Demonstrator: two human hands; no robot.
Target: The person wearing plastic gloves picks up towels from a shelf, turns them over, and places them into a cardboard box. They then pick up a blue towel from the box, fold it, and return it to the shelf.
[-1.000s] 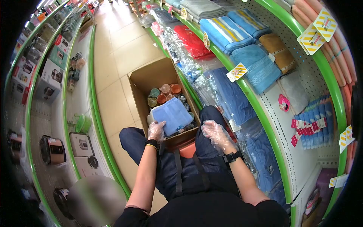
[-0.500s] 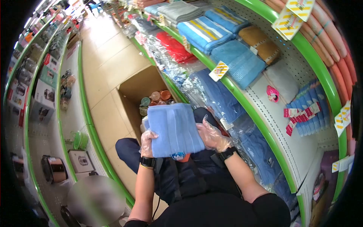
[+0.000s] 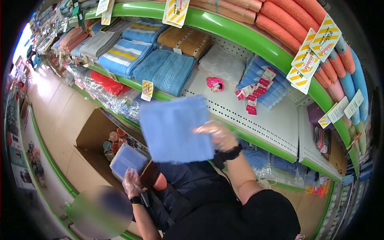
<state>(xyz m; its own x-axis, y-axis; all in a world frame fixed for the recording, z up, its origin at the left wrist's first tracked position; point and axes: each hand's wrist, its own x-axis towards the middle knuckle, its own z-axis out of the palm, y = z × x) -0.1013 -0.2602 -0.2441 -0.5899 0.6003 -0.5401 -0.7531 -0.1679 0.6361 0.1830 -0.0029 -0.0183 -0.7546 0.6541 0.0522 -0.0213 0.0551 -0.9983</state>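
A folded light-blue towel (image 3: 174, 130) is raised in front of me, slightly blurred. My right hand (image 3: 219, 137), in a clear plastic glove, grips its right side with a finger laid over the face. Lower left, another folded blue towel (image 3: 130, 159) lies at the near end of an open cardboard box (image 3: 92, 134). My left hand (image 3: 133, 183), also gloved, has its fingers closed on that towel's near edge. Deeper in the box stand several lidded jars or cups (image 3: 114, 140) with orange and greenish tops.
A green-edged shelf (image 3: 248, 132) ahead holds folded towels (image 3: 164, 70), a pink item (image 3: 215, 84) and blue goods with red tags (image 3: 262, 84). Rolled orange towels (image 3: 284, 24) sit above. Plastic-wrapped goods (image 3: 114, 96) lie below. A tiled aisle (image 3: 54, 100) runs left.
My view has swung right toward the shelf. My left hand has left the raised towel and moved down to the one in the box. My right hand now holds the raised towel alone.
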